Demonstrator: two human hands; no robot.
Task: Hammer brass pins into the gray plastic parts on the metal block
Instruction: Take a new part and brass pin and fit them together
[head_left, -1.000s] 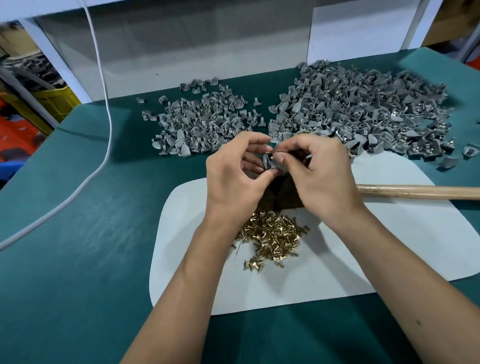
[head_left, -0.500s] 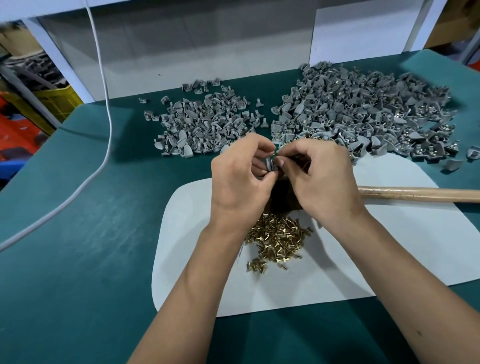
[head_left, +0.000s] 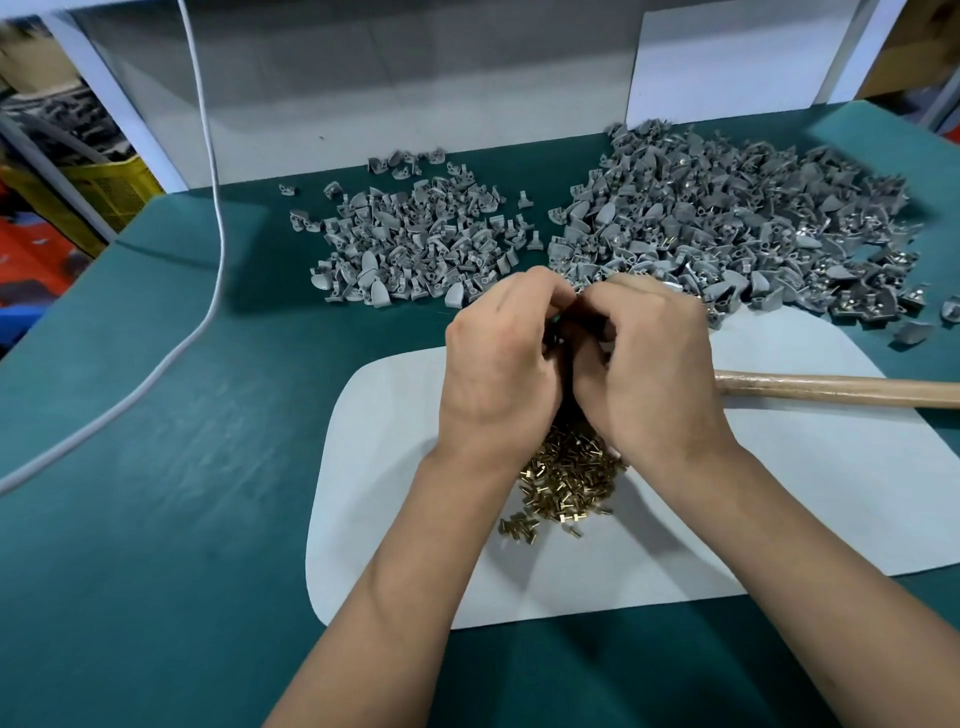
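Two hands are meeting knuckle to knuckle over a pale mat (head_left: 395, 545) on a green table (head_left: 156, 519), fingers of both curling inward around a dark gap between them. The left hand (head_left: 498, 364) and right hand (head_left: 649, 369) are pressing close together, but whatever they are pinching is hidden, so it cannot be told what either is grasping. The metal block is lying out of sight beneath them. Brass pins (head_left: 566, 483) are lying heaped on the mat just below the wrists. Behind the hands, gray parts are sitting in two heaps: a smaller left pile (head_left: 415, 244) and a larger right pile (head_left: 727, 223), where a few brass glints are showing. A wooden handle (head_left: 841, 389) is lying across the mat, running out from behind the right hand toward the right edge. A white cable (head_left: 218, 249) is trailing across the table at left.
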